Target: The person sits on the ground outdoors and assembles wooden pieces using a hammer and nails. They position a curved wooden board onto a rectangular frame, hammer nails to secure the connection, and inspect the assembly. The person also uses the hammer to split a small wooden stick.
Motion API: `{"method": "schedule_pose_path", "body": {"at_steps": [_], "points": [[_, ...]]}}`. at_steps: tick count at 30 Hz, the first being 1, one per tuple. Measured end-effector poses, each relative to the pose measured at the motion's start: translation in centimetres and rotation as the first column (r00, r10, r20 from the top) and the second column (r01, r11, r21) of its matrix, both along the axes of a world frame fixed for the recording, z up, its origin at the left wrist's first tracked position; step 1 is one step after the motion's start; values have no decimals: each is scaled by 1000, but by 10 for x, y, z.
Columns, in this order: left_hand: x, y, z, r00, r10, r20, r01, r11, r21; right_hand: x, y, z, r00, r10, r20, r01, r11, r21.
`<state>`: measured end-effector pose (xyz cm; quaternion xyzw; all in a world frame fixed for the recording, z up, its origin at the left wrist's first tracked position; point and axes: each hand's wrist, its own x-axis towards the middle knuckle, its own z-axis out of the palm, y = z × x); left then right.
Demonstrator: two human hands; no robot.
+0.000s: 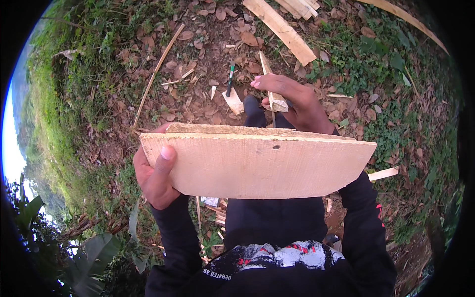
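My left hand (161,175) grips the left end of a pale, flat wooden board (267,168), thumb on its near face. A second rough-edged piece of wood (213,128) shows along the board's top edge, behind it. The board has a small dark knot near its upper edge. Beyond it, my right hand (294,96) is closed around a narrow, tapering piece of wood (278,104), fingertips showing on its left side. A thin grey strip (273,119) shows just below this piece; the board hides its lower part.
A slim tool with a black and green handle (230,79) rests on a wood chip (233,101) by my foot (253,105). Long planks (282,29) lie at the far side, a thin stick (158,67) at left. Dry leaves, grass and wood scraps (383,173) cover the ground.
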<state>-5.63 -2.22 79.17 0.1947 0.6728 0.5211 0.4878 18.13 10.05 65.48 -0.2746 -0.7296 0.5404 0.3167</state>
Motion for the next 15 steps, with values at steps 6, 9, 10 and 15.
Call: {"method": "schedule_pose_path", "body": {"at_steps": [6, 9, 10, 15], "points": [[-5, 1, 1, 999, -8, 34, 8, 1000, 2, -2, 1, 3, 1000, 0, 4, 0, 1000, 26], [-2, 4, -5, 999, 6, 48, -5, 1000, -21, -3, 0, -3, 1000, 3, -2, -3, 1000, 4], [-2, 4, -5, 999, 12, 49, -11, 1000, -24, -3, 0, -2, 1000, 4, -3, -4, 1000, 14], [-1, 7, -4, 997, -14, 78, 17, 999, -38, -4, -1, 2, 1000, 10, -14, -10, 1000, -14]]}}
